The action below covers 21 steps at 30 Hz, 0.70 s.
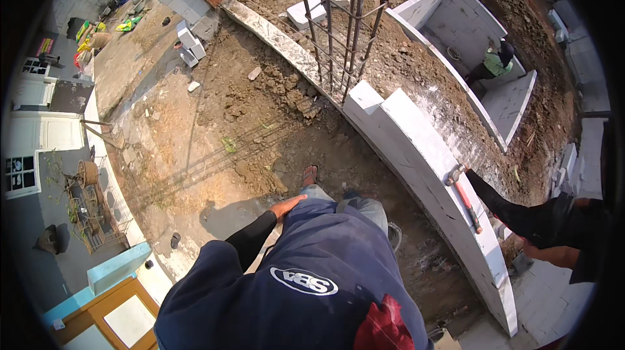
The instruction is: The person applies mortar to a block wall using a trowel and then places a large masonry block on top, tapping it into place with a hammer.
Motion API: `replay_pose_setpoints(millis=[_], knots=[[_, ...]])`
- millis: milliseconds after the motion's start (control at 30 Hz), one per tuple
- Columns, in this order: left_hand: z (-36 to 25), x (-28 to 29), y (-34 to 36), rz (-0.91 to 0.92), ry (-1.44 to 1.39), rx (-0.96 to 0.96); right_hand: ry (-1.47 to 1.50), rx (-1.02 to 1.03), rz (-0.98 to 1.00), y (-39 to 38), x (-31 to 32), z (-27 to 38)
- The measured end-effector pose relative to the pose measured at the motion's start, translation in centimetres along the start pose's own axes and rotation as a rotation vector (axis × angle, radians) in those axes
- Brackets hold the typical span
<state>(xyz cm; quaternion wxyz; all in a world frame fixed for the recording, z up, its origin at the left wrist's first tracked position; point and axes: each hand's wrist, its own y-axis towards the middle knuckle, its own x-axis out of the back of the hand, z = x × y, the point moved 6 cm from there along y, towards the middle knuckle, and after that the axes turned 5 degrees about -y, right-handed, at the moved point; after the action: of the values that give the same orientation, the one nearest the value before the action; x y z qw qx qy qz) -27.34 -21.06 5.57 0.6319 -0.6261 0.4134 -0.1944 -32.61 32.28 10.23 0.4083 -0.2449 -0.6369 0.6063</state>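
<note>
My left hand (288,207) rests on my left thigh, fingers stretched out and holding nothing. A dark sleeve covers that forearm, below my navy shirt (325,246). My right hand does not show. To my right runs a low wall of white blocks (426,148). On its top lies a hammer (467,203) with a red handle. From the far right, a co-worker's black sleeve (498,200) stretches to the hammer's head; whether that hand grips it is hard to make out. A red cloth (384,324) hangs over my shirt.
Upright reinforcing bars (355,24) rise at the wall's far end. Another person in light green (498,63) is inside a block-walled pit (459,21). Loose soil clods (277,93) and grey blocks (189,44) lie ahead. A plant rack (91,210) stands left.
</note>
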Motion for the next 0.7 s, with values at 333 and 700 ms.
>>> replay_pose_setpoints(millis=[333,700], knots=[[0.1,11.6,8.5,0.091,0.377,-0.117,0.493,0.035,0.007,-5.1,-15.3,5.1],[-4.3,16.2,6.5,-0.058,0.481,-0.026,0.190,0.466,-0.161,-1.2,-19.6,11.4]])
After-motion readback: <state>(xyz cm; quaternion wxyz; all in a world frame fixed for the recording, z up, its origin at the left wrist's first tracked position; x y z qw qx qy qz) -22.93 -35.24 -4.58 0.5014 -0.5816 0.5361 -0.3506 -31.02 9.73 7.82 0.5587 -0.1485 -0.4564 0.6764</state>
